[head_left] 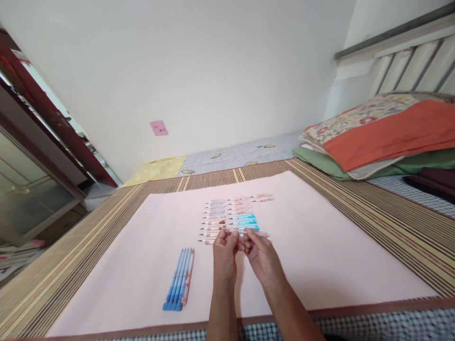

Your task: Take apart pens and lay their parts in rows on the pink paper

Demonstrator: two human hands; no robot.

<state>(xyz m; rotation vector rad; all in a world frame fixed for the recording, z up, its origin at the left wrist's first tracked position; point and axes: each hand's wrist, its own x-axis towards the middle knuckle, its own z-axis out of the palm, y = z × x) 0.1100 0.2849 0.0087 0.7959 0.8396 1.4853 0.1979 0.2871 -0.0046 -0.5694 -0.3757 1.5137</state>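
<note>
Forearms (222,308) nearest camera, bottom centre of frame, running up to both bare hands at mid-frame. Left hand (224,251) and right hand (261,255) sit side by side, fingertips pinched narrow on one slim pale pen (263,233). Pen's long axis runs crosswise, left to right, near level, dipping slightly at the right end; left fingers at its left end, right fingers further along, a length poking out past them. Exact grip partly hidden by fingers. Just beyond the fingertips, up-frame: left column of pens (216,211), dark tips to the left, and turquoise pens (247,221), long axes roughly parallel to the held one. Blue pens (174,284) lie lower left, angled lengthwise, nearer left hand. All pens lie on pale pink sheet (337,265) except the held one.
</note>
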